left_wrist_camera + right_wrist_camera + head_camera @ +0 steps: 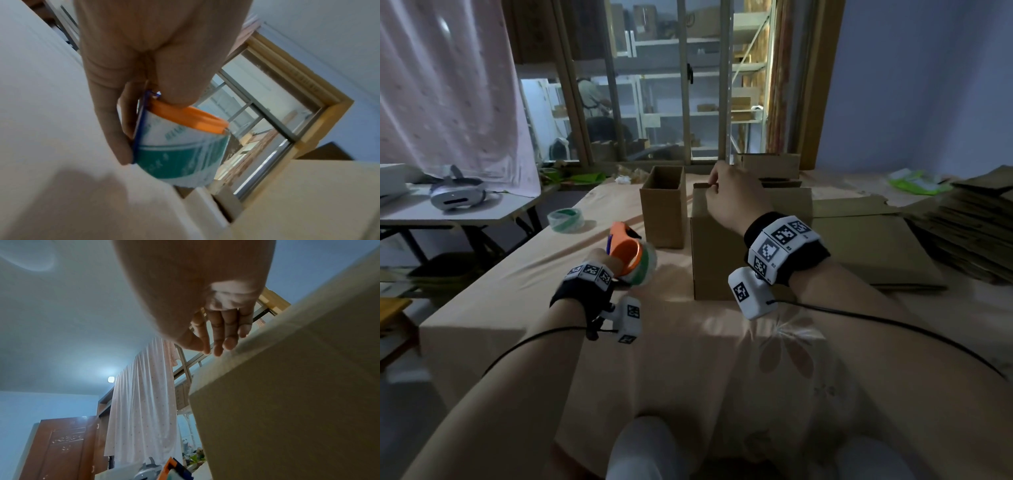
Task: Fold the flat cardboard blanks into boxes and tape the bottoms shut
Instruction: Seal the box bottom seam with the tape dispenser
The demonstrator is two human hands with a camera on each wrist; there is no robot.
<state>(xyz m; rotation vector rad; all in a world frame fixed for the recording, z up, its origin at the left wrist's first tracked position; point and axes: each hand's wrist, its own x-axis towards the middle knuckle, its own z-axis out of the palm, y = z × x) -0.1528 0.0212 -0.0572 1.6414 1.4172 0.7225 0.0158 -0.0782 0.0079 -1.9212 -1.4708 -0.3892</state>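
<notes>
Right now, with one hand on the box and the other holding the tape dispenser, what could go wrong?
The right hand touches only the top far edge of the large brown cardboard box, so taping may push it into the tall narrow open cardboard box close beside it. The left hand grips the orange tape dispenser one-handed; its tape could go on crooked.

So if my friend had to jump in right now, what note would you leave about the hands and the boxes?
Left hand grips the orange tape dispenser just above the table.
Right hand rests its fingertips on the top far edge of the big closed box.
A tall narrow box stands open behind the dispenser; a spare tape roll lies left.
Done: two boxes folded. Whether the big one is taped doesn't show.
Left: the flat blanks on the right.
</notes>
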